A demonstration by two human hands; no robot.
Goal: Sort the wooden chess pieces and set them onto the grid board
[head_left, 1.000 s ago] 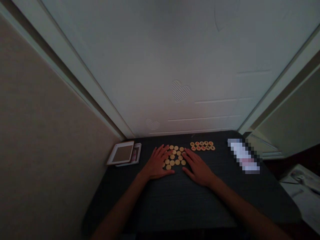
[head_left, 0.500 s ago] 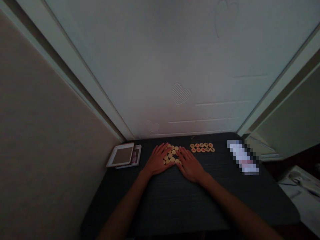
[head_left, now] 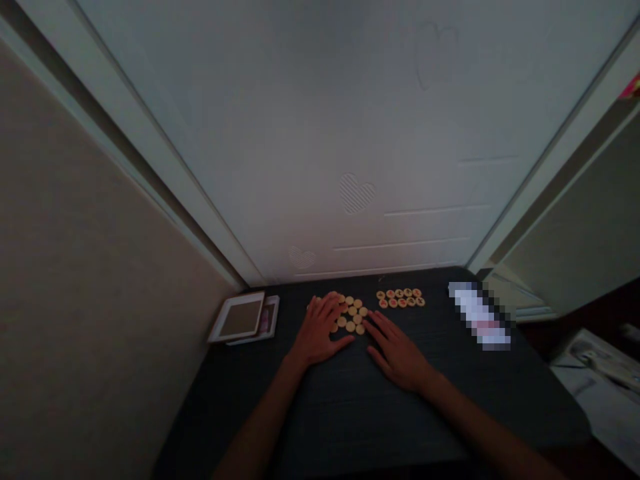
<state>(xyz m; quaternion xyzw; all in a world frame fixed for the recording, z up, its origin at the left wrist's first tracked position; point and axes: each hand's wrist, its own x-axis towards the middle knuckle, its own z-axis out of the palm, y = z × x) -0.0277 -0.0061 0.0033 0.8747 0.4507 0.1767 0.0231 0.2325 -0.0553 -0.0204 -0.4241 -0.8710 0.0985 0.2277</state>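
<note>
Several round wooden xiangqi pieces (head_left: 351, 327) lie blank side up in a loose cluster on the dark table (head_left: 320, 413). Over the cluster's left part my left hand (head_left: 320, 330) is spread, covering some of the pieces. My right hand (head_left: 397, 353) lies at the cluster's lower right, fingers stretched out, the fingertips close to the edge pieces. Neither hand grips anything. Behind and to the right, two rows of xiangqi pieces (head_left: 401, 298) lie with their red and dark characters showing.
At the table's left end, a framed panel (head_left: 241, 317) overlaps another flat frame (head_left: 270, 319). A pixelated pale object (head_left: 480, 317) lies at the right. A white panel with embossed hearts (head_left: 357, 193) rises behind the table; a wall (head_left: 90, 300) stands at the left.
My right hand has drawn back to the right and toward me, off the cluster. My left hand has shifted slightly, its thumb now below the pieces. The cluster is spread differently.
</note>
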